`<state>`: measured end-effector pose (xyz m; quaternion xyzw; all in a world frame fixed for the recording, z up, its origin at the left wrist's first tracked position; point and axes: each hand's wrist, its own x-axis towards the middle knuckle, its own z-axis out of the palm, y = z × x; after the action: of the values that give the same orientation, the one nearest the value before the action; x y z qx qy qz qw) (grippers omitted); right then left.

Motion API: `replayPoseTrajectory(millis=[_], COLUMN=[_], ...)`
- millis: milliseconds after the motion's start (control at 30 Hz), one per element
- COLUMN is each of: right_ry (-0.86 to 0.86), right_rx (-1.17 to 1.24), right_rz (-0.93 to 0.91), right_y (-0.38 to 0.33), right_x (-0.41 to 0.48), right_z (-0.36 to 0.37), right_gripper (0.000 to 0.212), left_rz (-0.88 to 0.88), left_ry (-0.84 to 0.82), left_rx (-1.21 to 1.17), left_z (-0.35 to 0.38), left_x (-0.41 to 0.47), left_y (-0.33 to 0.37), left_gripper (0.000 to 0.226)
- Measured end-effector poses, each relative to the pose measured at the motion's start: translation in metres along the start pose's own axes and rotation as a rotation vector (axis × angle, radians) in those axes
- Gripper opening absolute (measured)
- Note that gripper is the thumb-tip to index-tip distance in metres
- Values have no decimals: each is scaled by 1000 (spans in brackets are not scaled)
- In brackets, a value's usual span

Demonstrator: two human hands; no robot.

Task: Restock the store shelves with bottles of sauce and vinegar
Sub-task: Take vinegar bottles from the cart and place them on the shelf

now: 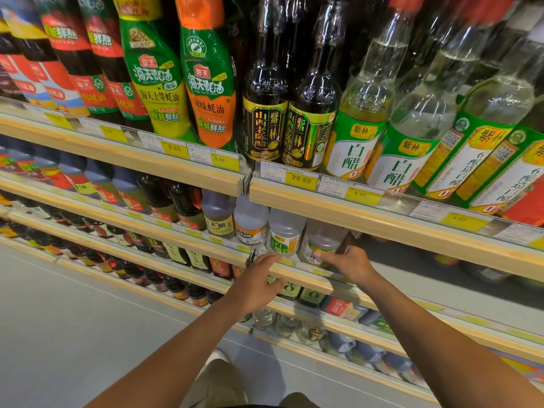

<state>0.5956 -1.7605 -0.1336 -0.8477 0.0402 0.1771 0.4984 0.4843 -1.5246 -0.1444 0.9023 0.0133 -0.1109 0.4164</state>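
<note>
The right hand (348, 262) reaches under the upper shelf edge and its grip grasps a clear vinegar bottle (321, 241) standing at the front of the second shelf (300, 275), fingers wrapped round its lower label. Just to the left of that grip stands a second clear bottle with a green label (284, 234), upright and close beside it. The left hand (259, 285) hovers below, fingers spread and released, in front of the shelf's wooden rail.

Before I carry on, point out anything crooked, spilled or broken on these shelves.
Nothing spilled or broken shows. The clear vinegar bottle under the right hand sits slightly apart from the clear bottle beside it. The left hand rests at the shelf edge.
</note>
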Motion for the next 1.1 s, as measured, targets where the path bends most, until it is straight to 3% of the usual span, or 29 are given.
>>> replayPoseTrajectory(millis=[333, 433, 533, 633, 833, 1100], right_ry=[47, 126, 298, 417, 566, 492], right_rx=[-44, -211, -553, -780, -934, -1014], right_rz=[-156, -248, -303, -301, -415, -452], right_y=[-14, -23, -29, -36, -37, -79], right_x=[-20, -35, -54, -70, -98, -141], right_z=[6, 4, 0, 2, 19, 123], right_gripper=[57, 46, 64, 65, 91, 108], left_rz=[-19, 14, 96, 100, 67, -39], left_ry=[61, 116, 276, 360, 437, 500], left_rx=[46, 124, 328, 538, 694, 684], left_z=[-23, -31, -40, -56, -103, -189], left_x=[-38, -49, -59, -68, -103, -197], left_y=[5, 3, -1, -6, -38, -124], left_gripper=[62, 65, 69, 78, 81, 87])
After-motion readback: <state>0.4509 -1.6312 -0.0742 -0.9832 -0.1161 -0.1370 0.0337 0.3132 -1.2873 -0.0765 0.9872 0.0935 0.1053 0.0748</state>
